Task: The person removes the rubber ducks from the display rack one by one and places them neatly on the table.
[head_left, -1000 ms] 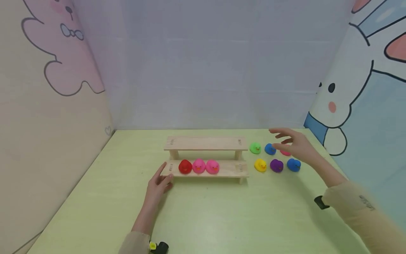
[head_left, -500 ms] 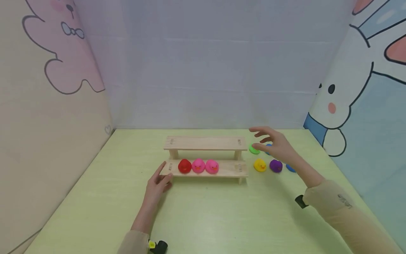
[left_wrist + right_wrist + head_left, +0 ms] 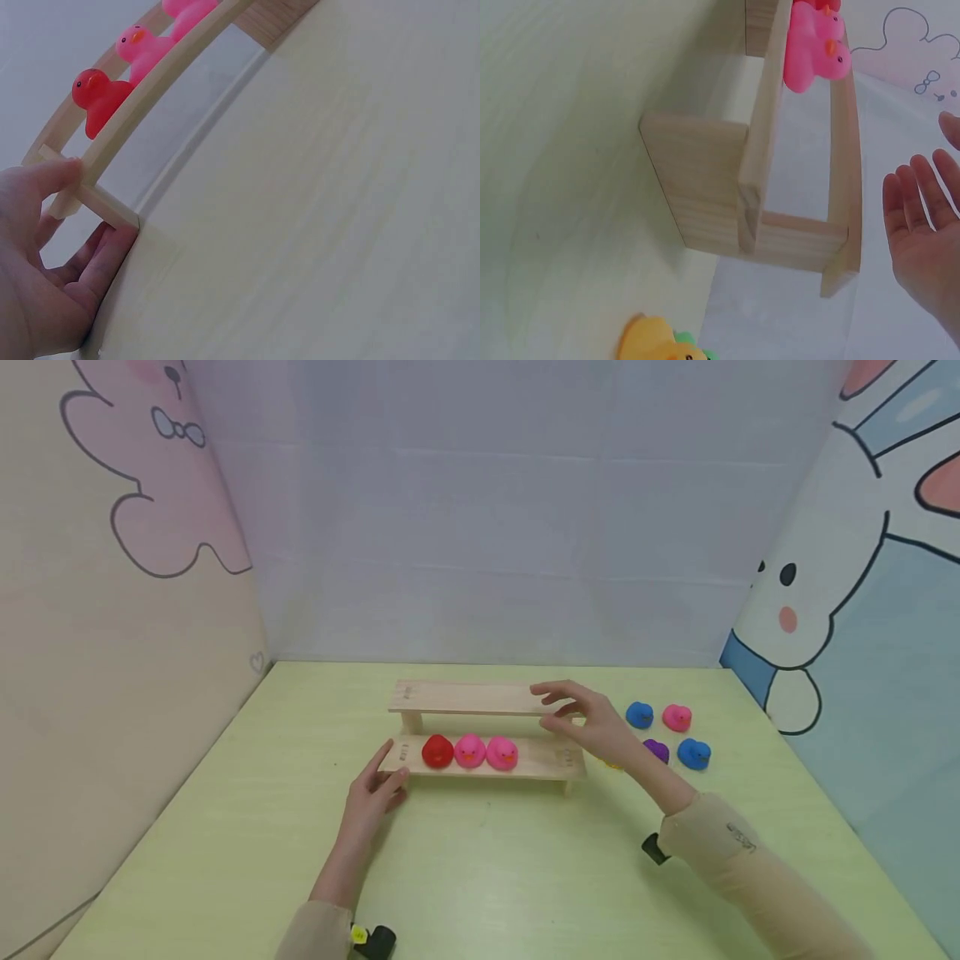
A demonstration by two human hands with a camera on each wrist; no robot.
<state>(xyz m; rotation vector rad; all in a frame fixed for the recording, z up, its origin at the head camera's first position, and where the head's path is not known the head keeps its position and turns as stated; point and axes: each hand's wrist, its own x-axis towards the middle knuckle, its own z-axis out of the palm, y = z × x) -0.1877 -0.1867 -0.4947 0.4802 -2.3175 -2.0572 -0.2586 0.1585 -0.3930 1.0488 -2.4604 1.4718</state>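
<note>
A two-step wooden shelf stand (image 3: 465, 697) stands mid-table. My left hand (image 3: 370, 797) holds the left end of its lower step; in the left wrist view the thumb lies at the board (image 3: 139, 109) and fingers bend about the leg. On that step sit a red rubber duck (image 3: 438, 752) and two pink rubber ducks (image 3: 470, 751), side by side. My right hand (image 3: 588, 722) hovers at the right end of the upper step, fingers loosely bent around nothing. The right wrist view shows its fingers apart from the wood.
Right of the stand lie two blue ducks (image 3: 640, 715), a pink duck (image 3: 677, 718), a purple duck (image 3: 657, 751) and a mostly hidden yellow duck (image 3: 612, 766). Behind the yellow one, a green duck (image 3: 684, 337) shows in the right wrist view. Cartoon-printed cloth walls surround the table.
My right hand has moved left, from above the loose ducks to the right end of the upper step. The left hand and the ducks stay put.
</note>
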